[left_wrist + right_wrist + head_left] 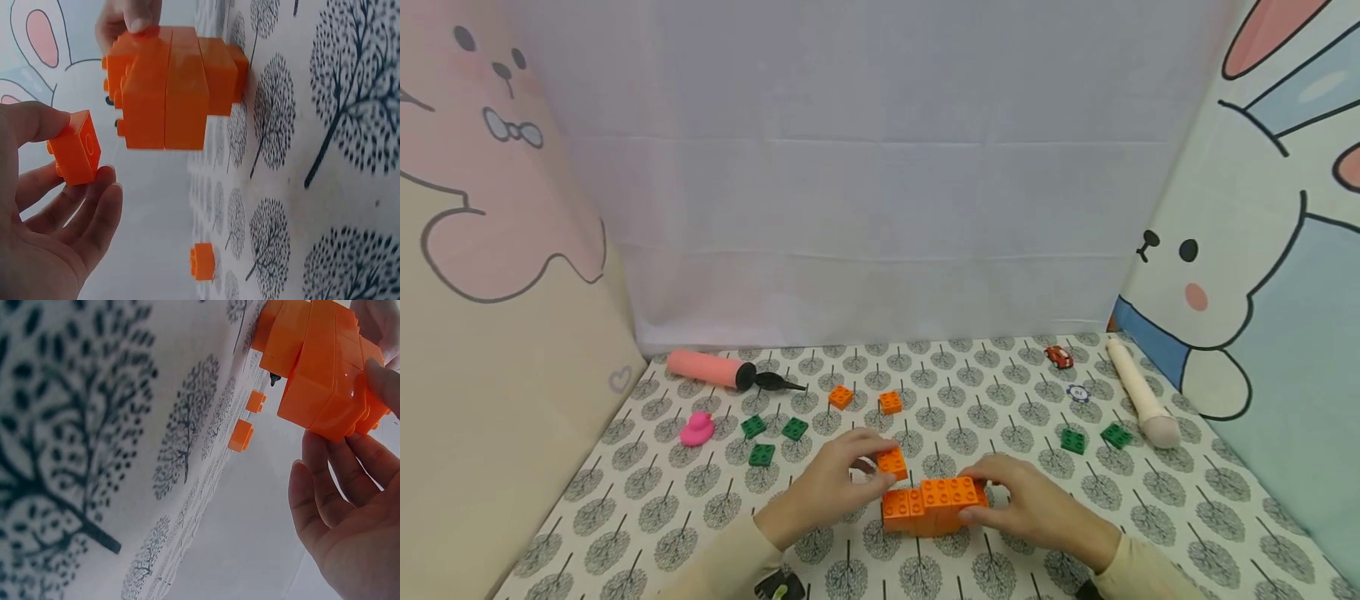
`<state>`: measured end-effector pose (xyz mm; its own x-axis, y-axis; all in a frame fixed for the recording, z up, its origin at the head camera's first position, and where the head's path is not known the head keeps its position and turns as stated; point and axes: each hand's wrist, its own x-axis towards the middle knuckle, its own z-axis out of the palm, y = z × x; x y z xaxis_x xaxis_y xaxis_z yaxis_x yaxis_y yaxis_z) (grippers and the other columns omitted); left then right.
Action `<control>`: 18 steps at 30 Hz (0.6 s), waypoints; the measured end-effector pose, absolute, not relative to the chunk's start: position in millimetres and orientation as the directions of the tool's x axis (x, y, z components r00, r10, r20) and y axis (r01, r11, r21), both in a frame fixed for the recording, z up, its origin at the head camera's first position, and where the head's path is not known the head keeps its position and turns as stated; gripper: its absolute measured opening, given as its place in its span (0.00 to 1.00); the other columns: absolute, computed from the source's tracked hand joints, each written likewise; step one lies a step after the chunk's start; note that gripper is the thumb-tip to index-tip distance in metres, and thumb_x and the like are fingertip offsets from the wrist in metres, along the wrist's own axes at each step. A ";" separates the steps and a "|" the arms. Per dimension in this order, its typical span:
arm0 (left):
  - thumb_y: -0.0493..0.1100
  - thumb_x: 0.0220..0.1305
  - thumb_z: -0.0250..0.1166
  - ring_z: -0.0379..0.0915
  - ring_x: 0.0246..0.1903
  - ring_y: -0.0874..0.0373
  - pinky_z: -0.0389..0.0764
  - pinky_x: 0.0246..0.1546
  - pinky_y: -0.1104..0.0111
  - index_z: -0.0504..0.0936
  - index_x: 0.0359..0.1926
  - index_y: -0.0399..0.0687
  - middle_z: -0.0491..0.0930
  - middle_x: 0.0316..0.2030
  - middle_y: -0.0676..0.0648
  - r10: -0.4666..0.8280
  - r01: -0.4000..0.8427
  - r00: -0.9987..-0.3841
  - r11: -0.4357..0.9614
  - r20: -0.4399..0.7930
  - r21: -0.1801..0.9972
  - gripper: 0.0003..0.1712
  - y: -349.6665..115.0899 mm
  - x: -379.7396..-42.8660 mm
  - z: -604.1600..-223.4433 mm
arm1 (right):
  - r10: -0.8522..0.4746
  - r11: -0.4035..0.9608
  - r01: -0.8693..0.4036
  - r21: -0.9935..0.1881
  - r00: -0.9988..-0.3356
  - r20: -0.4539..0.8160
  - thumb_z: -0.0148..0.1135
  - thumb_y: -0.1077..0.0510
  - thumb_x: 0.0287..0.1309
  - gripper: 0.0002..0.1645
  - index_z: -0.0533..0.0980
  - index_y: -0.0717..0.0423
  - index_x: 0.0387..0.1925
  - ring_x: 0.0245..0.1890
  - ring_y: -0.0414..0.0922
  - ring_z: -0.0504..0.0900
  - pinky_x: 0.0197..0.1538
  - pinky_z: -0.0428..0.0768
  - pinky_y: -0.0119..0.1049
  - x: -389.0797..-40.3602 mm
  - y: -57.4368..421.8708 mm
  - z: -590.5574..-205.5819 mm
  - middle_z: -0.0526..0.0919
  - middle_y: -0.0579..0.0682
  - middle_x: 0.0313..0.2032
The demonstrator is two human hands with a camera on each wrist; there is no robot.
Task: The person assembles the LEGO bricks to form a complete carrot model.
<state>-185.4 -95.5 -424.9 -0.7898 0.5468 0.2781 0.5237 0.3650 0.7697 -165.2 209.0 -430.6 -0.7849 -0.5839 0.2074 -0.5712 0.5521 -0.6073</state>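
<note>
An orange block structure [934, 518], built of several studded toy bricks, stands on the patterned cloth in front of the person. The right hand [1033, 506] grips its right end, thumb on the near side and fingers behind, as the right wrist view also shows. Between thumb and fingers the left hand [835, 479] pinches a loose orange toy brick [76, 149], held just above and left of the structure. That brick's studs face away from its hollow underside in the left wrist view. Part of the structure's right end is hidden by the right hand.
Two orange bricks [841, 397] lie farther back. Several green bricks [762, 455] sit left and right. A pink toy duck [697, 429] and a pink pump-like tube [703, 367] are at left. A red toy car [1059, 357], a round token [1078, 392] and a pale stick [1138, 385] lie right.
</note>
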 end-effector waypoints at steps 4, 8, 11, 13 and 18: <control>0.45 0.64 0.69 0.76 0.44 0.64 0.83 0.46 0.70 0.81 0.59 0.44 0.79 0.47 0.55 0.556 0.533 -0.786 0.388 0.270 0.752 0.24 -92.1 -175.8 -425.4 | -0.584 0.547 -0.572 -0.611 -0.784 0.212 0.66 0.39 0.61 0.22 0.80 0.41 0.53 0.43 0.32 0.78 0.48 0.82 0.40 -164.8 208.5 -431.0 0.80 0.31 0.43; 0.49 0.63 0.69 0.75 0.43 0.66 0.83 0.46 0.69 0.81 0.59 0.47 0.80 0.48 0.55 0.570 0.542 -0.782 0.424 0.251 0.725 0.25 -89.1 -168.7 -427.4 | -0.581 0.548 -0.581 -0.602 -0.782 0.226 0.66 0.39 0.61 0.22 0.80 0.41 0.52 0.43 0.32 0.79 0.49 0.82 0.40 -164.9 208.9 -432.0 0.80 0.31 0.43; 0.52 0.64 0.68 0.74 0.43 0.67 0.82 0.46 0.67 0.81 0.59 0.50 0.80 0.49 0.56 0.573 0.533 -0.788 0.449 0.227 0.717 0.25 -87.0 -165.3 -428.7 | -0.582 0.542 -0.584 -0.605 -0.779 0.231 0.66 0.39 0.61 0.21 0.79 0.41 0.52 0.43 0.32 0.78 0.48 0.82 0.40 -165.0 209.6 -432.6 0.80 0.31 0.42; 0.53 0.64 0.67 0.74 0.44 0.67 0.82 0.47 0.65 0.81 0.60 0.50 0.80 0.49 0.58 0.574 0.522 -0.791 0.455 0.210 0.721 0.25 -85.8 -163.4 -429.0 | -0.583 0.537 -0.585 -0.608 -0.778 0.234 0.66 0.40 0.61 0.21 0.79 0.41 0.52 0.43 0.32 0.78 0.48 0.82 0.41 -164.8 209.9 -432.9 0.80 0.31 0.42; 0.51 0.64 0.68 0.75 0.45 0.68 0.81 0.51 0.65 0.81 0.60 0.48 0.79 0.49 0.59 0.576 0.518 -0.790 0.446 0.209 0.730 0.25 -83.1 -161.4 -430.6 | -0.585 0.529 -0.587 -0.613 -0.775 0.238 0.66 0.40 0.61 0.21 0.79 0.41 0.53 0.43 0.33 0.78 0.48 0.83 0.41 -163.9 210.4 -433.4 0.80 0.31 0.43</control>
